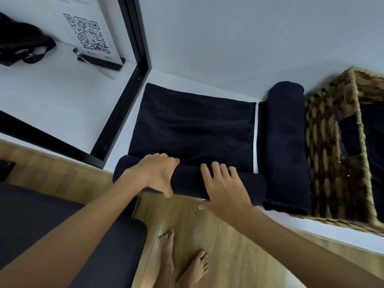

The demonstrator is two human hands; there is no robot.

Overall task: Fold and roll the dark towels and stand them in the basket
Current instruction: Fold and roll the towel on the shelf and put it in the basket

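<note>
Both forearms are extended from the lower frame edge. The left hand point(159, 173) is curled at centre; the right hand point(223, 188) is laid flat, fingers point(216, 169) spread.

Left hand point(158, 173) gripping half-rolled dark towel point(191, 129) | right hand point(224, 183) lying flat on roll | rolled towel point(285, 142) sitting beside wicker basket point(324, 146)

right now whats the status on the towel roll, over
Left hand grips the half-rolled towel; right hand presses flat on it. Finished roll lies beside the basket. Nothing blocking.
</note>
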